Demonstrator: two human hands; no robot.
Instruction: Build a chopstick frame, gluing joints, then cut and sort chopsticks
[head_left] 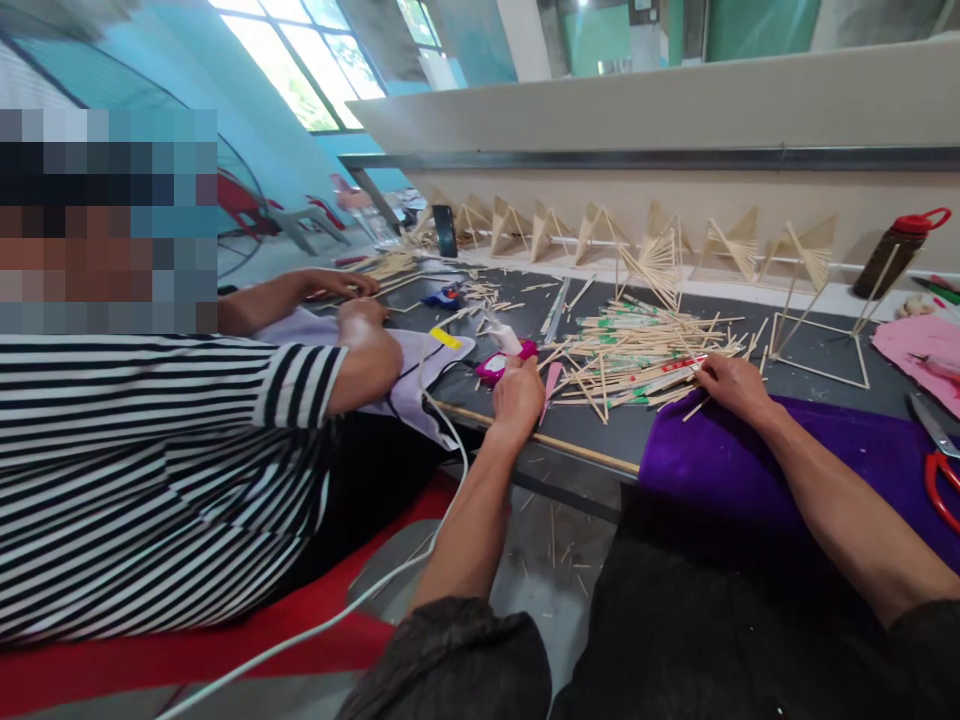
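My left hand [519,400] is closed at the near table edge, its fingertips against a magenta-and-white round object [493,368]. A white tool [504,336], perhaps a glue gun, lies just beyond it; what the fingers grip is hidden. On the right, my right hand [731,385] pinches at the edge of a pile of thin wooden sticks [630,350], beside a red-and-white printed strip [679,366]. I cannot make out what is between those fingertips. Green-marked clear wrappers lie among the sticks. Under my right wrist is a purple cloth [712,450].
Fan-shaped stick models [731,245] line the back of the table, with a stick frame [821,350] at right. Red-handled scissors [941,470], pink paper [915,350] and a bottle [889,255] lie rightward. A co-worker in stripes [187,480] works at left; a white cable [360,600] crosses between us.
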